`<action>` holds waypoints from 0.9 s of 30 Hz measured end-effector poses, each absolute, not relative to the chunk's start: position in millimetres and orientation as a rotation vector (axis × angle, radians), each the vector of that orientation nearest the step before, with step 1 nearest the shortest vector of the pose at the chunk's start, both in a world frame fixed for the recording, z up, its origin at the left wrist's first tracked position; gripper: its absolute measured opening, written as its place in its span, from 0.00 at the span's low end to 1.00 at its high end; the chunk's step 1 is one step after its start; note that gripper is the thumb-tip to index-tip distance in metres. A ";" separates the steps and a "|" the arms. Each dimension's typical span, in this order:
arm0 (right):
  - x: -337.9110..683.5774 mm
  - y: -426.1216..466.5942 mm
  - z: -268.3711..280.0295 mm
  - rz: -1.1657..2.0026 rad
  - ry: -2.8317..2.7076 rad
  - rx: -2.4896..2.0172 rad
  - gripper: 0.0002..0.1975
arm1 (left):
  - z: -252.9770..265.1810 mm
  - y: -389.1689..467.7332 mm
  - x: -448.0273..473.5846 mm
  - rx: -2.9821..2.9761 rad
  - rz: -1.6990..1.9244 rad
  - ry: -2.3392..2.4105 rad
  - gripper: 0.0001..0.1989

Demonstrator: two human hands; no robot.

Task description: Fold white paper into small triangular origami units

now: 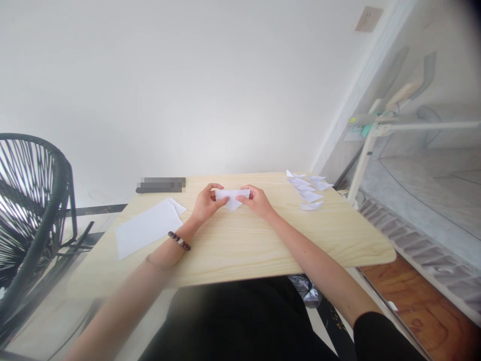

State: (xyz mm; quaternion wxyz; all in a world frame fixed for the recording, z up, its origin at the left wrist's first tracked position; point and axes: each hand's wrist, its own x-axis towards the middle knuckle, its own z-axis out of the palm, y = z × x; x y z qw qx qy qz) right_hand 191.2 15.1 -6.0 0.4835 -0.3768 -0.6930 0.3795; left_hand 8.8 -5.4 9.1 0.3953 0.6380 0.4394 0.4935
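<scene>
A small folded piece of white paper is held up between both hands above the middle of the table. Its top edge runs straight and its lower part narrows to a point. My left hand grips its left end, thumb in front and fingers behind. At the right end my right hand pinches it the same way. Several folded white paper boats stand grouped at the table's right rear. To the left lie flat white paper sheets, one corner turned up.
The pale wooden table meets a white wall at the back. A dark object, partly blurred out, lies at its rear left. A dark woven chair stands left, and a white metal frame rises on the right.
</scene>
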 end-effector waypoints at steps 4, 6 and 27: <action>191.8 17.5 -7.7 0.902 -1.681 -0.934 0.16 | 9.1 -5.6 9.1 1.612 1.252 1.083 0.21; 192.4 18.0 -8.0 0.899 -1.675 -0.935 0.16 | 9.9 -6.2 9.4 1.604 1.238 1.075 0.21; 199.1 28.4 -14.1 0.988 -1.537 -0.913 0.18 | 12.2 -10.0 8.9 1.650 1.022 0.958 0.37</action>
